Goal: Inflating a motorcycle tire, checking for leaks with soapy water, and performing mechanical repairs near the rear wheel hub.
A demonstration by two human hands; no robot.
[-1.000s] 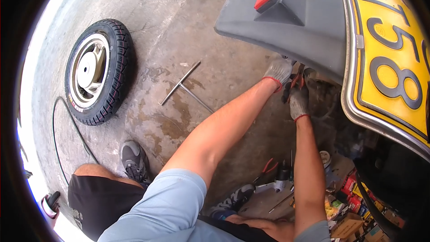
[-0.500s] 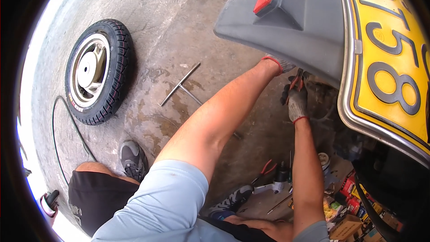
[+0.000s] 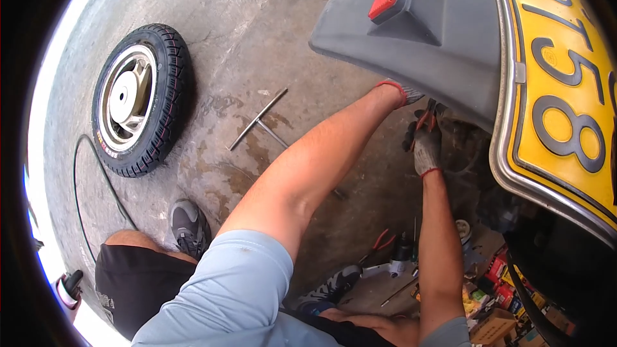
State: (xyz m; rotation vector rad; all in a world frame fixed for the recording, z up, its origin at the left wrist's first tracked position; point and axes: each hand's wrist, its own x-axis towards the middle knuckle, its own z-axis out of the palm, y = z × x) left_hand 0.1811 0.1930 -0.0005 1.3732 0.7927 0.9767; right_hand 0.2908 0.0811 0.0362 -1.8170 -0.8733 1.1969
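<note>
My right hand (image 3: pixel 427 149), in a grey knit glove with dark palm and red cuff, is closed around red-handled pliers (image 3: pixel 426 115). The pliers point up toward the lower edge of a grey plastic mudguard (image 3: pixel 385 35); their jaws are hard to make out in the shadow. Just left of them, my left hand (image 3: pixel 412 94) reaches under that same edge in a similar glove. Only its wrist and back show, so its fingers and anything in them are hidden.
A yellow number plate (image 3: pixel 565 83) in a metal frame overhangs at right. On the left stands a wheel with tyre (image 3: pixel 144 99) beside a hose (image 3: pixel 77 173). A T-handle wrench (image 3: pixel 258 119) lies on the concrete. A power tool (image 3: pixel 400 258), other pliers (image 3: pixel 384 240) and boxes (image 3: pixel 493 328) sit below.
The mudguard and plate appear slightly farther right, as my view has shifted a little. Both hands keep nearly the same place, the right still gripping the pliers.
</note>
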